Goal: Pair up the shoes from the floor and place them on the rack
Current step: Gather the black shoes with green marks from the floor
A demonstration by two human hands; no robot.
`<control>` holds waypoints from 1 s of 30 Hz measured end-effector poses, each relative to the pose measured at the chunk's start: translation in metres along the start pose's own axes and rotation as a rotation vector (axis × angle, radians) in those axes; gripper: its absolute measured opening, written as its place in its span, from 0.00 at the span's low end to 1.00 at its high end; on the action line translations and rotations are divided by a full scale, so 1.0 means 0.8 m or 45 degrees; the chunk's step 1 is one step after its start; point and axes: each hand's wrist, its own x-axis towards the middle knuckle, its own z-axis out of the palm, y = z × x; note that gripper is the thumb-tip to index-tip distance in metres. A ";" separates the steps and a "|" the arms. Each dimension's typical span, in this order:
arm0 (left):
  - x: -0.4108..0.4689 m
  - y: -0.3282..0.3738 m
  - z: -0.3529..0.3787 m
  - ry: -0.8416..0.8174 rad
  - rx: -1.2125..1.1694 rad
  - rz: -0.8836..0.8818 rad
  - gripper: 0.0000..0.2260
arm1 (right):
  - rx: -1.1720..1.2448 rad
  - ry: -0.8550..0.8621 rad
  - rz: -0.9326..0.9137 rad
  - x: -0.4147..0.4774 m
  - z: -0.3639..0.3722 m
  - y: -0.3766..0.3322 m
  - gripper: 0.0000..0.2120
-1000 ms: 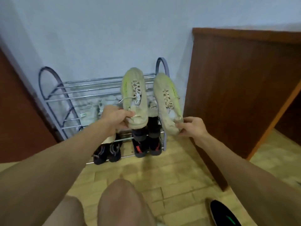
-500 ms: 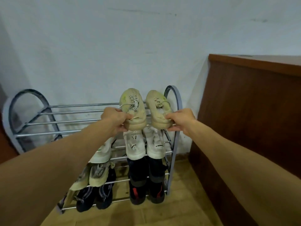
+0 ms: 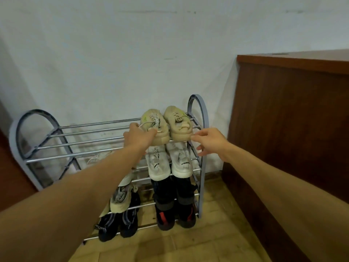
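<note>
Two beige sneakers with yellow-green accents sit side by side on the right end of the top shelf of the metal shoe rack [image 3: 90, 138]. My left hand [image 3: 137, 136] still grips the heel of the left beige sneaker [image 3: 155, 125]. The right beige sneaker [image 3: 178, 123] rests on the bars by itself. My right hand [image 3: 209, 142] hovers just right of its heel, fingers apart and holding nothing.
Lower shelves hold a white sneaker pair [image 3: 169, 162], a black pair with red marks [image 3: 173, 208], a beige pair [image 3: 120, 197] and a dark blue pair [image 3: 118, 224]. A brown wooden cabinet [image 3: 290, 118] stands close on the right. A white wall is behind the rack.
Both beige sneakers came to rest on the top shelf. My right hand let go of its sneaker and drew back slightly; my left hand keeps its hold.
</note>
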 end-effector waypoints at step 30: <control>-0.405 -0.329 0.225 -1.545 0.969 0.099 0.17 | -0.529 0.207 1.358 -0.514 -0.009 0.643 0.31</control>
